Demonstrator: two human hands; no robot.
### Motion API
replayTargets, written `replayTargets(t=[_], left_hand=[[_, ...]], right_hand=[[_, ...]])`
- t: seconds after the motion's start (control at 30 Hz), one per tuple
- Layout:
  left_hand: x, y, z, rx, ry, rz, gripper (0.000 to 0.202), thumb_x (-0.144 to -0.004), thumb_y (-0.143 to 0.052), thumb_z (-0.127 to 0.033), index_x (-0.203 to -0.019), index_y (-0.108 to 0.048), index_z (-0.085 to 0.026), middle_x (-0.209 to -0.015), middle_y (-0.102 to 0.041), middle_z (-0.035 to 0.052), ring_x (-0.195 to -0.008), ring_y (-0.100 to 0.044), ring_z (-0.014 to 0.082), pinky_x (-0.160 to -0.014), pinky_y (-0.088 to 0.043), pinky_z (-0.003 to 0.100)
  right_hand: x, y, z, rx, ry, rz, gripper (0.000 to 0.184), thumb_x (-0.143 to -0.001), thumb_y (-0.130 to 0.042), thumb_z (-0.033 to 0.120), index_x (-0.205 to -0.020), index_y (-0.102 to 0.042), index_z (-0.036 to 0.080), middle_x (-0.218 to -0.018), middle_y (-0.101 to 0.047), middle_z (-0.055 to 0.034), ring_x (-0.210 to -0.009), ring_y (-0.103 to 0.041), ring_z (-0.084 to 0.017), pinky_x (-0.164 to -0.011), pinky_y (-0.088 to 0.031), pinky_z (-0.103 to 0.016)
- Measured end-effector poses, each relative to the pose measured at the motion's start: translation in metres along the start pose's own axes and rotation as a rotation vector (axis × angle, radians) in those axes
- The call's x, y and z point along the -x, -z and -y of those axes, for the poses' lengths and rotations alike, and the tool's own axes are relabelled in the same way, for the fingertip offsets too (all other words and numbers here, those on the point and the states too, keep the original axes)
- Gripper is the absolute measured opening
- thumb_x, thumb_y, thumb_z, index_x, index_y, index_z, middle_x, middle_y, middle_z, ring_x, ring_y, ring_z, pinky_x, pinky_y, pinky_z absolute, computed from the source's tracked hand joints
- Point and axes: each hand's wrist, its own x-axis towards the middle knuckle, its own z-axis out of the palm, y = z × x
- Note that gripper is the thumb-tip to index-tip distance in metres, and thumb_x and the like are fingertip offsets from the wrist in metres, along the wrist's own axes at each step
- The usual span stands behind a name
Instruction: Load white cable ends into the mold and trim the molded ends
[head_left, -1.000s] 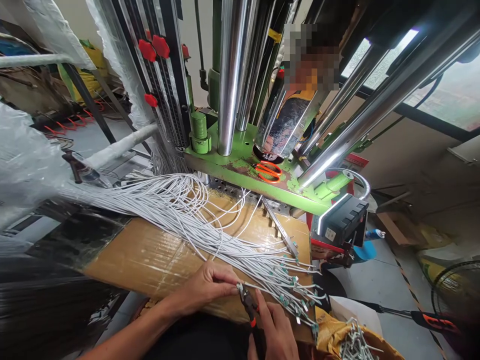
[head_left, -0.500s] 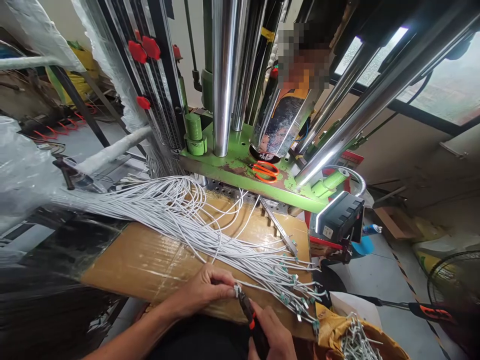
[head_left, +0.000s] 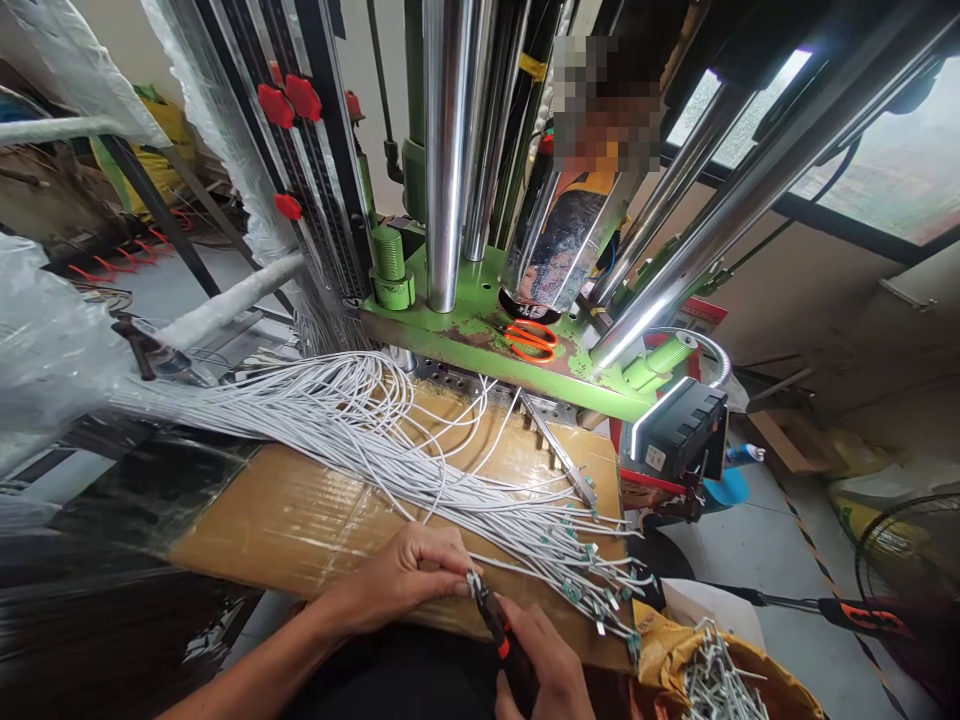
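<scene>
Between thumb and fingers, my left hand (head_left: 424, 572) pinches a small white piece (head_left: 473, 579), perhaps a cable end; its exact kind is too small to make out. Wrapped around dark pliers (head_left: 495, 625) with red bands on the handles is my right hand (head_left: 547, 665). The jaws of the pliers meet the small white piece at my left fingertips. Just beyond both hands, a thick bundle of white cables (head_left: 360, 450) stretches across the cardboard-covered table (head_left: 277, 530). Small green and metal connectors (head_left: 592, 575) sit on the cables' right ends.
Behind the cables stands a green machine base (head_left: 465, 330) with steel columns, orange-handled scissors (head_left: 530, 340) lying on it. A metal bar (head_left: 559, 450) rests on the cardboard. At lower right, a bag (head_left: 660, 650) holds many small white pieces (head_left: 720, 680). A black box (head_left: 679, 430) stands right.
The pliers and both hands stay nearly in place, with the jaws still at the small white piece. The whole view has shifted very slightly.
</scene>
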Motion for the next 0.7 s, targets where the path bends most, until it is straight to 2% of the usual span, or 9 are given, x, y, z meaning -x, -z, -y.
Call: replayTargets(t=[0.07,0.17,0.23,0.33,0.43,0.53,0.6,0.7], left_hand=[[0.000,0.002,-0.004,-0.041,-0.036,0.033,0.019,-0.085,-0.064,-0.034,-0.085,-0.077,-0.020,-0.076,-0.067,0.0062,-0.079,-0.054,0.0177,-0.075,-0.042,0.028],[-0.001,0.004,-0.009,-0.077,-0.052,0.047,0.018,-0.085,-0.063,-0.032,-0.088,-0.077,-0.022,-0.081,-0.066,0.0061,-0.084,-0.054,0.0178,-0.080,-0.042,0.028],[0.000,0.004,-0.012,-0.124,-0.009,0.006,0.017,-0.084,-0.063,-0.031,-0.088,-0.077,-0.022,-0.084,-0.062,0.0051,-0.081,-0.053,0.0163,-0.076,-0.041,0.026],[0.002,-0.002,-0.013,-0.152,0.101,-0.079,0.018,-0.082,-0.065,-0.033,-0.088,-0.076,-0.021,-0.074,-0.056,0.0019,-0.068,-0.048,0.0122,-0.064,-0.038,0.022],[0.006,-0.010,-0.011,0.079,0.240,-0.119,0.031,-0.080,-0.064,-0.044,-0.086,-0.075,-0.016,-0.065,-0.058,0.0015,-0.058,-0.046,0.0104,-0.053,-0.034,0.021],[0.010,-0.017,-0.006,0.338,0.321,-0.192,0.039,-0.079,-0.064,-0.050,-0.076,-0.072,-0.012,-0.059,-0.059,0.0027,-0.051,-0.046,0.0091,-0.048,-0.033,0.019],[0.012,-0.020,-0.005,0.452,0.332,-0.245,0.032,-0.077,-0.070,-0.044,-0.078,-0.072,-0.012,-0.058,-0.060,0.0018,-0.050,-0.045,0.0071,-0.047,-0.032,0.018],[0.015,-0.022,-0.006,0.630,0.306,-0.334,0.026,-0.070,-0.079,-0.032,-0.085,-0.067,-0.014,-0.070,-0.064,0.0007,-0.055,-0.049,0.0055,-0.051,-0.035,0.015]], right_hand=[[-0.001,0.003,0.003,0.026,0.034,0.032,0.060,-0.058,-0.048,0.006,-0.116,-0.058,0.022,-0.081,-0.063,-0.0011,-0.069,-0.064,-0.015,-0.059,-0.051,-0.019],[-0.003,0.004,0.007,0.045,0.047,0.006,0.048,-0.061,-0.048,0.007,-0.105,-0.061,0.021,-0.076,-0.064,-0.0008,-0.068,-0.064,-0.016,-0.058,-0.050,-0.018],[-0.004,0.003,0.010,0.037,0.038,-0.023,0.048,-0.061,-0.048,0.007,-0.105,-0.061,0.021,-0.076,-0.064,-0.0008,-0.067,-0.065,-0.015,-0.057,-0.049,-0.018],[-0.007,0.001,0.015,0.016,0.001,-0.078,0.050,-0.062,-0.047,0.007,-0.108,-0.062,0.022,-0.078,-0.065,-0.0013,-0.069,-0.066,-0.015,-0.058,-0.049,-0.018],[-0.011,-0.001,0.022,-0.016,-0.021,-0.125,0.049,-0.063,-0.048,0.009,-0.108,-0.063,0.023,-0.078,-0.065,-0.0011,-0.069,-0.065,-0.015,-0.060,-0.050,-0.018],[-0.017,-0.003,0.028,-0.111,-0.043,-0.108,0.047,-0.063,-0.049,0.009,-0.103,-0.066,0.023,-0.076,-0.066,0.0003,-0.068,-0.065,-0.015,-0.062,-0.049,-0.018],[-0.019,-0.004,0.029,-0.206,-0.082,-0.082,0.046,-0.063,-0.050,0.009,-0.104,-0.067,0.023,-0.078,-0.068,0.0005,-0.070,-0.065,-0.015,-0.066,-0.050,-0.019],[-0.019,-0.006,0.027,-0.281,-0.125,-0.095,0.046,-0.066,-0.051,0.011,-0.108,-0.066,0.021,-0.083,-0.068,-0.0004,-0.076,-0.065,-0.016,-0.072,-0.051,-0.020]])
